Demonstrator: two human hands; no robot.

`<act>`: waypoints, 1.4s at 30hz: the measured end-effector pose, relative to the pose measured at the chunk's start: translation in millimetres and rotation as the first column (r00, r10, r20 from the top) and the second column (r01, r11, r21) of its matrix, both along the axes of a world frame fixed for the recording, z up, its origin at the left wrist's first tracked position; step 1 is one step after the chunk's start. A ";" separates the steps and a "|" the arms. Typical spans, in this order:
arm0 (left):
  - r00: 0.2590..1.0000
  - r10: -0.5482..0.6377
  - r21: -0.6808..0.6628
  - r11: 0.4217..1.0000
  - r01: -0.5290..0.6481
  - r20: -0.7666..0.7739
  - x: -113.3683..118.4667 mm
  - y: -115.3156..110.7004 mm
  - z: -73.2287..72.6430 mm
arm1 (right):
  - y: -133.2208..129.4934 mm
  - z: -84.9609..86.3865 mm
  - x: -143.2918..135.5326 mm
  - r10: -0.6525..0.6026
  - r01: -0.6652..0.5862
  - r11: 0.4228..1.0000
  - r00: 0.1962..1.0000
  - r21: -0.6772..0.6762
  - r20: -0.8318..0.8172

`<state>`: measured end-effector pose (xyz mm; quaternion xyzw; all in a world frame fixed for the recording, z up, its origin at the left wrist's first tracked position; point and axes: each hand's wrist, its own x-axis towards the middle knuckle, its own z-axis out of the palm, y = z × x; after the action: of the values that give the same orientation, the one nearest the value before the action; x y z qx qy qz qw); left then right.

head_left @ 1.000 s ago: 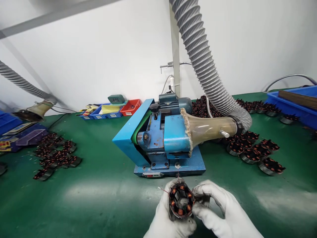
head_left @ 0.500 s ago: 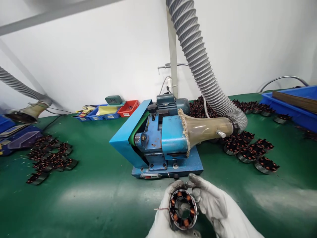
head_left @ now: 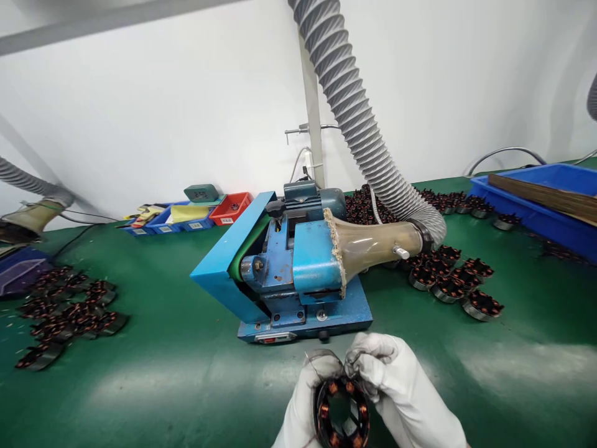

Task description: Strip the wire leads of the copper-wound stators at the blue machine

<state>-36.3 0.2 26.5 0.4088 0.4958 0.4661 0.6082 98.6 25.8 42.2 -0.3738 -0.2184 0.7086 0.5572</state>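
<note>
A ring-shaped motor stator (head_left: 321, 412) with copper windings and black insulation is held in my gloved left hand (head_left: 303, 395), whose fingers wrap its left side. Its open centre faces me. A thin wire end (head_left: 308, 359) sticks up by the left fingertips, and another shows at the stator's lower left. At the upper right rim, my gloved right hand (head_left: 380, 367) has thumb and fingers pinched together; whatever is between them is hidden. Just beyond the hands stands a blue belt grinder (head_left: 319, 261), with a green belt behind its slanted guard.
A grey suction hose (head_left: 359, 106) joins the grinder's funnel (head_left: 373, 244). More stators lie at right (head_left: 482, 305), at left (head_left: 74, 314) and behind the motor. Small bins (head_left: 231, 208) stand at the back, and a large blue crate (head_left: 527, 214) at right.
The stator has turned in my left hand and sits slightly lower. My right hand's fingers have curled into a pinch at its rim. The view has shifted right.
</note>
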 end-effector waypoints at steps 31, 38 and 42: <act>0.926 0.300 -0.009 0.952 -0.306 0.228 29.3 62.8 -24.2 | 35.2 -27.1 -41.5 -0.243 0.130 0.967 0.730 0.218 0.639; 0.959 0.248 0.057 0.964 -0.258 0.139 27.7 69.1 -19.7 | 40.3 -25.2 -38.4 -0.283 0.168 0.958 0.675 0.231 0.682; 0.970 0.221 0.061 0.972 -0.228 0.102 25.2 56.1 -25.2 | 28.4 -32.1 -37.4 -0.300 0.188 0.954 0.648 0.234 0.701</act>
<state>-11.2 56.3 1.3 0.3492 0.4923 0.5683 0.5592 61.2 54.2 10.1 -0.6102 -0.4186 0.4021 0.5392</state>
